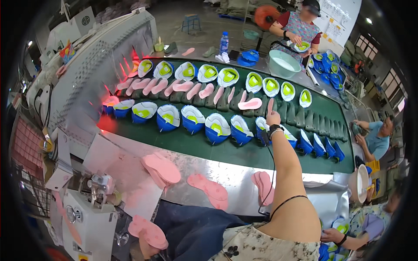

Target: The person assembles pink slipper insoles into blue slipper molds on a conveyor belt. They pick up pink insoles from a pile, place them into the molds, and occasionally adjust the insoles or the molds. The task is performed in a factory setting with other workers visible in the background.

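Note:
My right arm reaches out over the green conveyor belt [183, 141]. At its end, my right hand [273, 118] is closed on a pink insole [271, 105], seen nearly edge-on above the row of dark green shoe lasts [300, 116]. Another pink insole [250, 104] lies across the lasts just left of it. Down at the lower left, my left hand [149, 249] grips pink patterned insoles [148, 230] from below; how many is unclear. Blue-and-white shoe uppers with lime linings [217, 128] line the belt's near side, and some sit right by my right wrist.
More pink insoles [209, 191] lie on the metal ledge [235, 172]. At the left stands a perforated machine housing [104, 52] with red light at its opening. Across the belt, a person [300, 30] handles an upper beside a pale green basin [284, 64]. Other people work at the right.

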